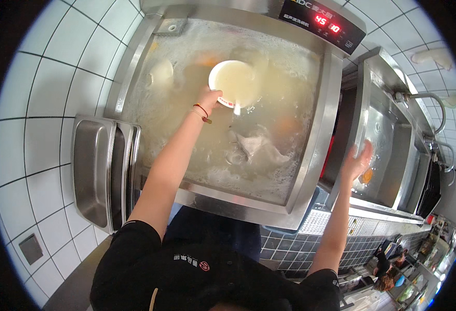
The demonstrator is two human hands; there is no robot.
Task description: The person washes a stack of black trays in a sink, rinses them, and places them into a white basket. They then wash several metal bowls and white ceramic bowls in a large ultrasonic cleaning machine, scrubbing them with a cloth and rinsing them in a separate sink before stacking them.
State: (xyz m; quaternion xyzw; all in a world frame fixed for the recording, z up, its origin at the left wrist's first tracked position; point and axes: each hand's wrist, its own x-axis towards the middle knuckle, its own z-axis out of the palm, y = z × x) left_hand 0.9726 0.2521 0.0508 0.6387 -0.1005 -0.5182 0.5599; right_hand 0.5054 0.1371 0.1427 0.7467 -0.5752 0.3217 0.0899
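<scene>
My left hand (pixel 211 98) grips the lower left rim of a white bowl (pixel 213 77). Cloudy water fills the bowl, which is at the surface of a steel tank (pixel 228 200) of murky, foamy water. By its lower rim is a small white streak; whether it is water or a utensil, I cannot tell. A greyish cloth (pixel 253 144) floats nearer to me. At the far left a white dish (pixel 162 73) lies partly under water. Blurred orange patches show below the surface. My right hand (pixel 356 161), fingers apart and holding nothing visible, hovers over the near rim of the right-hand sink.
The steel sink (pixel 399 167) holds water and an orange item (pixel 366 176); a faucet (pixel 426 97) arches over it. Nested steel pans (pixel 92 171) lean by the tiled wall at left. A lit control panel (pixel 323 23) tops the tank's back. Shelving and a person appear far right.
</scene>
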